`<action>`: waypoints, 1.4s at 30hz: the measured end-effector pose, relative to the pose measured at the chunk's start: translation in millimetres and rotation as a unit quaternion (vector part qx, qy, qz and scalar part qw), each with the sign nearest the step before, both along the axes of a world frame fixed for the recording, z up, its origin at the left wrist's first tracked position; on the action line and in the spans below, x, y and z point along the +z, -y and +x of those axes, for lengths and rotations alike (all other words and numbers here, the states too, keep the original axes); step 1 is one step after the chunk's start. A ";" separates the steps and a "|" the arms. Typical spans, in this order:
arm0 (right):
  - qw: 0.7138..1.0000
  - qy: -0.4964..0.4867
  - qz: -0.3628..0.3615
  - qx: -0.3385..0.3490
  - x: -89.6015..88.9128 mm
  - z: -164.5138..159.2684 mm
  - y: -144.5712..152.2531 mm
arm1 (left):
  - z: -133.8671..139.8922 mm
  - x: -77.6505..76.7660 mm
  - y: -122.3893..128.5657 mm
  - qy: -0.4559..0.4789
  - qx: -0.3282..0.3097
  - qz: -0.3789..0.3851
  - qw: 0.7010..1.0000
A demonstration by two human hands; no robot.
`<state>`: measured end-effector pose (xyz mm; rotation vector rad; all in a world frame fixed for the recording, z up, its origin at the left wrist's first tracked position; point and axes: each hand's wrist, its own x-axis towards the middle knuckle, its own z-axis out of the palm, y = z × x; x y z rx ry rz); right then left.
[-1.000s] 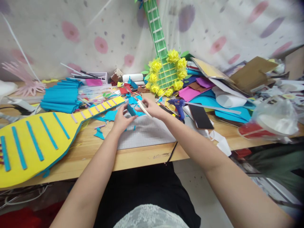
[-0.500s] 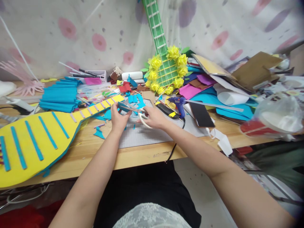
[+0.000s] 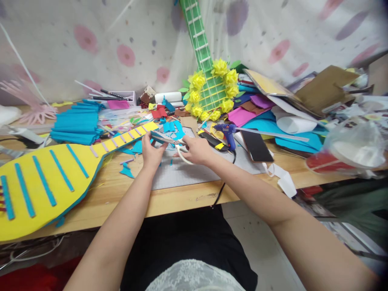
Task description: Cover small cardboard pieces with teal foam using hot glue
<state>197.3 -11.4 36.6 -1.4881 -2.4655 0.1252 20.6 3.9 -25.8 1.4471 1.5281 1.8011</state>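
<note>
Both hands are busy right over the light grey board point(image 3: 182, 176) near the front of the wooden tabletop point(image 3: 121, 202). The left hand point(image 3: 153, 151) is pinching a small blue piece point(image 3: 156, 136) between thumb and fingers, up off the board. The right hand point(image 3: 197, 149) is wrapped around the pale handles of a pair of scissors point(image 3: 176, 142), and the blades point left, right up at that blue piece. Can't really tell from here whether they're biting into it or just lying alongside.

Blue scraps point(image 3: 172, 127) lie all around there, mostly just beyond the hands, plus a ragged blue bit point(image 3: 126, 171) on the bare wood to the left of the board.

The big yellow lute-shaped thing point(image 3: 45, 182) takes up the left side, with blue strips across its body, little pale purple ones along the neck, and the neck's tip ending right near the left hand. Behind it sits a pleated blue stack point(image 3: 77, 125). At the back, a green guitar-like piece point(image 3: 209, 95) leans against the spotted sheet, with yellow flowers point(image 3: 197, 81) around its body.

Over on the right hand's side there's a black cutter with yellow bits point(image 3: 214, 141), then a blue glue gun point(image 3: 228, 135), then a dark-screened phone point(image 3: 257, 146). Farther right, a red and white tub point(image 3: 330, 161) sits in a clear plastic bag.
</note>
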 end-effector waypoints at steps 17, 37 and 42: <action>0.999 0.045 0.004 -0.021 0.8 2.6 -1.5 | 0.5 -7.1 -3.7 -0.012 -0.010 0.014 1.000; 0.997 0.069 -0.020 -0.024 7.1 -3.6 -5.3 | 0.8 -6.7 -1.6 -0.043 -0.009 0.021 0.999; 0.997 0.072 -0.020 -0.025 8.0 -9.2 -6.8 | 1.1 -5.7 -0.6 -0.047 -0.013 0.021 0.999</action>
